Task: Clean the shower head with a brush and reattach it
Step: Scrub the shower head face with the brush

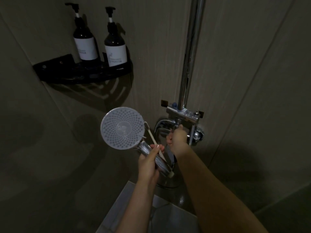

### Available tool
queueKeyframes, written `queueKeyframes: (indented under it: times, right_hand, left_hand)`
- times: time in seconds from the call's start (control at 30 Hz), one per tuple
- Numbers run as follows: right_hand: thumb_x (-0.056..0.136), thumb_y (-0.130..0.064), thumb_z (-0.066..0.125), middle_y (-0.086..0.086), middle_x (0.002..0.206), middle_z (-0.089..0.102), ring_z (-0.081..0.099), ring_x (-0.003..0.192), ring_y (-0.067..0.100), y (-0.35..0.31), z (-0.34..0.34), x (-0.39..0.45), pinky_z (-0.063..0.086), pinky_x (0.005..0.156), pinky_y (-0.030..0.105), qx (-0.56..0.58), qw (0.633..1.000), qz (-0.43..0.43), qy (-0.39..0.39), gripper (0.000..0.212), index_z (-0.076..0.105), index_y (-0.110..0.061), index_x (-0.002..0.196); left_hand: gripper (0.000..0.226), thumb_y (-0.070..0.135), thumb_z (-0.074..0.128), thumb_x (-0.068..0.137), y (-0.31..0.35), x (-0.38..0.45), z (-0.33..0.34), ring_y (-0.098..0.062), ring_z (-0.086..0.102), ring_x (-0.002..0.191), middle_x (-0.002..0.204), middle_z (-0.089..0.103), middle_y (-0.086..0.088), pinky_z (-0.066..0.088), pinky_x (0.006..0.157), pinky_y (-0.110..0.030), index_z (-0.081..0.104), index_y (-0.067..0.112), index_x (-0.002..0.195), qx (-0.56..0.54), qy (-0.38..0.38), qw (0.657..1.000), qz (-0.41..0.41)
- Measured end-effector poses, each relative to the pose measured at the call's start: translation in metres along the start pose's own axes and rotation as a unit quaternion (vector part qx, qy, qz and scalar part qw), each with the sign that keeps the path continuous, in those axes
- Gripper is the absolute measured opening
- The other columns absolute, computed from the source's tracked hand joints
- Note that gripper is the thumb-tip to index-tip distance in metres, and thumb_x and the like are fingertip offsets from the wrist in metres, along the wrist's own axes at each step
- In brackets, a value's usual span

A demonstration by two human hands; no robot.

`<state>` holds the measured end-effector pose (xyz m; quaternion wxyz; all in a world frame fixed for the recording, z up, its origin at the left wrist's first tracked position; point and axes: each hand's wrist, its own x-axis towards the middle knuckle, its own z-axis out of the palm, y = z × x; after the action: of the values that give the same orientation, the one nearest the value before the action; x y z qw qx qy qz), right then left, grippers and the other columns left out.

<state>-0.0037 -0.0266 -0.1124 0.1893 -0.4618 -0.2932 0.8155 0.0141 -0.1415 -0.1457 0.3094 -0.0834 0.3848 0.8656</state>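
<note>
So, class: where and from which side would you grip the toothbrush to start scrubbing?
Grip the toothbrush on its bare mid-handle, coming from the right. The left hand pins its lower end against the shower head handle, the bristles sit at the face's rim, and the right hand is nearest.

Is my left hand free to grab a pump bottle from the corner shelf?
Probably not: the left hand is gripping both the shower head and the brush, and the pump bottles stand well above it.
</note>
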Motion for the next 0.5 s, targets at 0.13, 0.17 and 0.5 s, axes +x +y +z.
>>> queueKeyframes:
  times: [0.13,0.17,0.5]
  right_hand:
    - [0.094,-0.029,0.05,0.009,0.08,0.059,0.056,0.068,0.012,0.004,-0.021,-0.004,0.053,0.049,0.018,0.243,0.954,0.07,-0.159,0.024,0.056,-0.006,0.096]
    - [0.094,-0.027,0.05,0.013,0.087,0.06,0.058,0.074,0.015,0.003,-0.025,-0.004,0.055,0.05,0.02,0.27,0.942,0.083,-0.18,0.024,0.056,-0.005,0.101]
    - [0.091,-0.019,0.055,0.02,0.101,0.06,0.062,0.085,0.023,-0.022,-0.012,-0.006,0.057,0.067,0.027,0.066,0.991,0.075,-0.088,0.021,0.056,-0.001,0.102]
  left_hand:
    - [0.011,0.002,0.058,0.086,0.0,0.0,-0.002,-0.013,0.069,0.071,0.073,0.069,-0.003,0.056,0.065,-0.026,0.058,0.013,0.088,-0.002,-0.007,1.0,-0.006]
    - [0.011,0.002,0.058,0.085,0.0,0.0,-0.002,-0.013,0.069,0.071,0.073,0.07,-0.003,0.057,0.063,-0.025,0.058,0.013,0.087,-0.005,-0.007,1.0,-0.007]
    - [0.011,0.0,0.057,0.086,-0.005,-0.002,0.009,-0.01,0.068,0.06,0.073,0.066,-0.006,0.055,0.054,-0.022,0.057,0.011,0.083,0.016,0.0,1.0,0.015]
